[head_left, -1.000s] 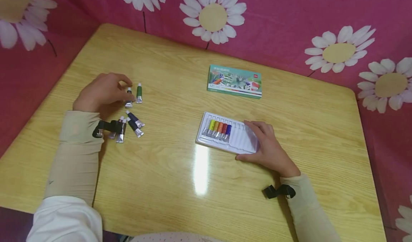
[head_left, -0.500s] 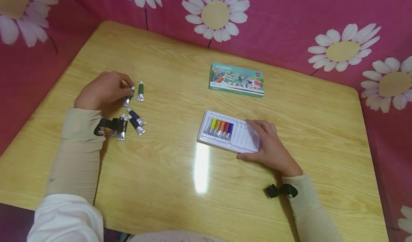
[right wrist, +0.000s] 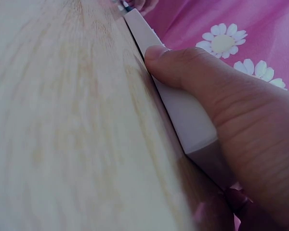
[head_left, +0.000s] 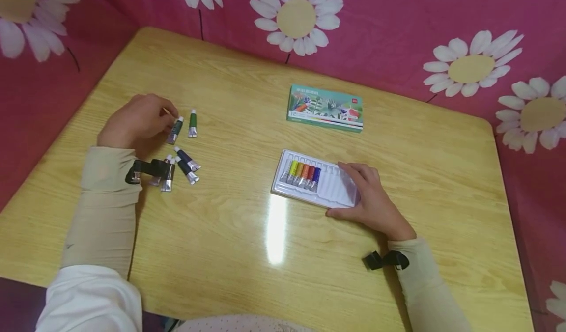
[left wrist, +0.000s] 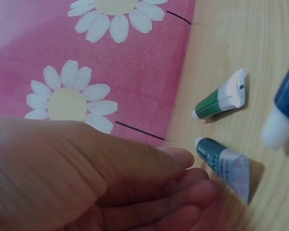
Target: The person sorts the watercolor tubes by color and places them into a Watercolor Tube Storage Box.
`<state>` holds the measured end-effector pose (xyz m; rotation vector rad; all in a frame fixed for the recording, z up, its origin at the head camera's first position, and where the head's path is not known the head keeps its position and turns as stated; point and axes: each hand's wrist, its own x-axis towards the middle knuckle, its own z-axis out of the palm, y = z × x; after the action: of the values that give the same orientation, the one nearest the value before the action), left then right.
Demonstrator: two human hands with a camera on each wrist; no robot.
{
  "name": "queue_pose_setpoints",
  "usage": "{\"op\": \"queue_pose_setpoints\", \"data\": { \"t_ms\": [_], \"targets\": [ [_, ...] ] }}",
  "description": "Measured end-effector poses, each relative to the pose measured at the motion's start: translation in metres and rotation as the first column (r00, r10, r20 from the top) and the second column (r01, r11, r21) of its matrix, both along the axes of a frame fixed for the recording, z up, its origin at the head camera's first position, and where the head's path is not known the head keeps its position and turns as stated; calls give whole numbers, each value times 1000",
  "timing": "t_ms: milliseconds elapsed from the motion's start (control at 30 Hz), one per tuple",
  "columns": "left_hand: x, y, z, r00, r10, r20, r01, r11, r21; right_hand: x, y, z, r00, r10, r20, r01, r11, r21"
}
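My left hand is at the left of the table, fingers loosely bent. Its thumb and fingertips are right beside a dark green paint tube that lies on the table, its cap toward the fingers. A brighter green paint tube lies just to the right of that one. My right hand grips the right end of a white plastic tray, thumb along its near side and fingers at the far side. Several paint tubes, yellow through red to blue, lie side by side in the tray's left half.
Dark paint tubes lie below the left hand, and more tubes sit partly behind its wrist strap. A teal paint box lies beyond the tray. A pink cloth with daisies borders the table's far side.
The dark green tube was between the left fingertips and has tilted; the left hand has now drawn slightly left of it, leaving it in full view. The right hand keeps its grip on the tray.
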<state>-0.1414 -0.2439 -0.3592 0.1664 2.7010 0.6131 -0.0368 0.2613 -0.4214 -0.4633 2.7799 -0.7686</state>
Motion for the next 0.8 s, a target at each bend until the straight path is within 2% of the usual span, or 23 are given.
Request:
{"op": "queue_pose_setpoints", "data": {
  "t_ms": [233, 400, 567, 733, 800],
  "targets": [
    [5, 1, 8, 1000, 11, 20, -11, 1000, 0, 0, 1, 0, 1000, 2, -8, -2, 1000, 4],
    [7, 4, 11, 999, -27, 23, 27, 1000, 0, 0, 1, 0, 1000, -1, -3, 1, 1000, 8],
    [10, 6, 15, 997, -42, 71, 44, 999, -19, 0, 0, 1, 1000, 0, -5, 0, 1000, 8],
    [14, 3, 19, 992, -93, 81, 98, 994, -51, -1, 0, 0, 1000, -2, -1, 2, 1000, 7],
    [16, 2, 20, 989, -99, 112, 105, 993, -52, -1, 0, 0, 1000, 0, 1, 0, 1000, 5]
  ]
}}
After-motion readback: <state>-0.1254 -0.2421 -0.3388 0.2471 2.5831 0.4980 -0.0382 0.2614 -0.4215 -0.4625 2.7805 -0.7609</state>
